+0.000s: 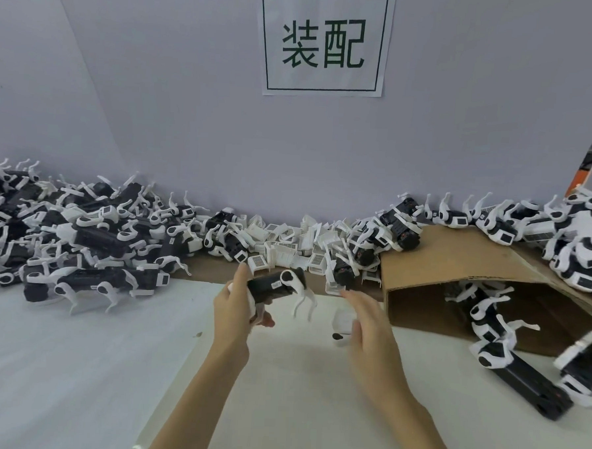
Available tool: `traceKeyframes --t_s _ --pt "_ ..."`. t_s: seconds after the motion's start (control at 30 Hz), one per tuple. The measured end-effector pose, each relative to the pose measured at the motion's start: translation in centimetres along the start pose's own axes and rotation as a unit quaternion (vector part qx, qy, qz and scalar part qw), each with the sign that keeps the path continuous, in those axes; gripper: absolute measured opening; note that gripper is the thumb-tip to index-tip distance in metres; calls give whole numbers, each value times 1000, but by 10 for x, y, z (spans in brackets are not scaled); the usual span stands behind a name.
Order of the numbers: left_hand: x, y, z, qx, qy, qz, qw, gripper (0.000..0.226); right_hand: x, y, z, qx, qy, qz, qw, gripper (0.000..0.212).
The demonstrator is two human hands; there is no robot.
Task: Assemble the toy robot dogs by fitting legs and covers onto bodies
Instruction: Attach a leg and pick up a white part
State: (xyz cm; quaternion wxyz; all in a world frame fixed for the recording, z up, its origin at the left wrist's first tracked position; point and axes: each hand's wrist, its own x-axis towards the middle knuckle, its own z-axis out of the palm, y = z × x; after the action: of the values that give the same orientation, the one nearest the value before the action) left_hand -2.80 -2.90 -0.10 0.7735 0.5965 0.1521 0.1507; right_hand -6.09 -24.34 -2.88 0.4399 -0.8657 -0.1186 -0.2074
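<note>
Toy robot dog body (273, 287), black, is held off the white table (74, 367) by the person's left hand (237, 307), just in front of the brown cardboard box (457, 267) lying on its side. The left fingers are curled round the rear end of the body and clamp it. White legs (302, 302) hang from its front end; whether the rear pair is fitted cannot be told, since the hand covers that end. No top cover is seen on this unit.

The right hand (368, 327) is between the held body and the box, with fingers stretched out and slightly apart, gripping nothing. A small white part (342, 329) with a dark spot lies just beside its thumb; contact cannot be confirmed.

Stock, placed relative to the box:
- Left of it, along the wall, a heap of loose white covers (286, 248).
- Further left, a large pile of black bodies (74, 240) with white legs tangled among them.
- On top of the box and to its right, a pile of dogs with white shells (578, 246), judged finished.
- Inside the box mouth and before it, more units (494, 337).

Assessment: the job is well under way but far from complete. The left pile is large, and the unit in hand appears to need a cover and possibly legs.
</note>
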Motion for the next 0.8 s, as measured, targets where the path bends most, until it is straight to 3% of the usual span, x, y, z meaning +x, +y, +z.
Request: traceKeyframes --t_s 0.07,0.13,0.27,0.43,0.7,0.8 --pt "5 -2 -5 -4 4 -28 1000 50 2 14 -1 -116 -101 -5 988 85" --pt "8 -5 -5 -2 7 -37 999 47 3 23 2 -176 -129 11 976 85" --pt "8 -10 -3 2 7 -43 999 45 7 31 5 -173 -42 -3 984 33" --pt "5 -12 1 8 5 -31 999 45 7 30 0 -137 15 -9 990 6" --pt "2 -14 1 6 8 -30 999 42 4 19 -11 67 47 73 994 19" --pt "-1 -14 4 10 1 -35 999 40 5 13 -8 161 51 119 978 57"
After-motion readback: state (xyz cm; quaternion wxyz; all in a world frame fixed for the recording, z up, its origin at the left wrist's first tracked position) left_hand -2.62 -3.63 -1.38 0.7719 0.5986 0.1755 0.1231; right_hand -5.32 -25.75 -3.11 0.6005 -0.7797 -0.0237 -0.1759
